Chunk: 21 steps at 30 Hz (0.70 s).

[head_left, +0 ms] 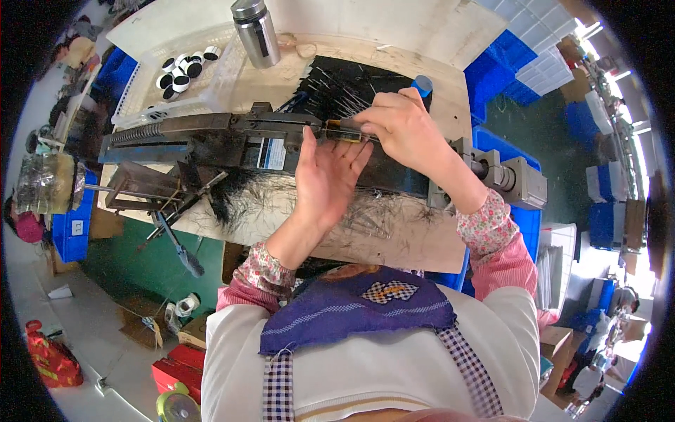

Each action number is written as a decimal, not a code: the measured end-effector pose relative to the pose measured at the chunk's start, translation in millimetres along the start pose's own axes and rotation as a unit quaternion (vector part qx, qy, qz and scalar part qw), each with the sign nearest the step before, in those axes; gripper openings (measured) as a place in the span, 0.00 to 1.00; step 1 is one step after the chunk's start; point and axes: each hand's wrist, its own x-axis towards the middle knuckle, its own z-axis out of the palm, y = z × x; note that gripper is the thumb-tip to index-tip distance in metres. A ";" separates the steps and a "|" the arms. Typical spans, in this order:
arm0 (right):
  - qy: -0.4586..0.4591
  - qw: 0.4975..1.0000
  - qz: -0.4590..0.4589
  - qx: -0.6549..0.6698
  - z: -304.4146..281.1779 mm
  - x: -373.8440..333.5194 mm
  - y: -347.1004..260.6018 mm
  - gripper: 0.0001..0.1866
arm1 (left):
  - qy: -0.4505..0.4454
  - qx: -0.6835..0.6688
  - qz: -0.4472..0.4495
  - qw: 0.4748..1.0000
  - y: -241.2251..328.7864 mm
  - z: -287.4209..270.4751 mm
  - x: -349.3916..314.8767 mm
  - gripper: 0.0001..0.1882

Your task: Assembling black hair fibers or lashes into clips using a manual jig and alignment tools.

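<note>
Across the worktop, left edge to right, we have the dark machine; our left hand is spread palm-up by its yellow-edged part, right hand pinched there, can't tell on what.

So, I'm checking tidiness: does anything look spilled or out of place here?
Yes: loose dark strands lie scattered over the near part of the wooden table, in front of the metal machine, with a thick clump farther left. They look spilled, pointing every which way.
</note>
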 end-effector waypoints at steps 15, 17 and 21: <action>-0.042 0.990 0.070 -0.114 -7.1 -2.1 -49.0 0.08 | 0.030 -0.032 -0.002 0.999 10.2 -5.1 -9.7 0.35; -0.063 0.987 0.053 -0.135 -0.7 0.2 -50.2 0.08 | 0.029 -0.022 -0.005 0.999 14.0 -3.3 -9.6 0.30; -0.068 0.984 0.012 -0.162 7.5 1.8 -55.4 0.06 | 0.077 0.012 -0.020 0.997 20.9 10.7 -11.2 0.28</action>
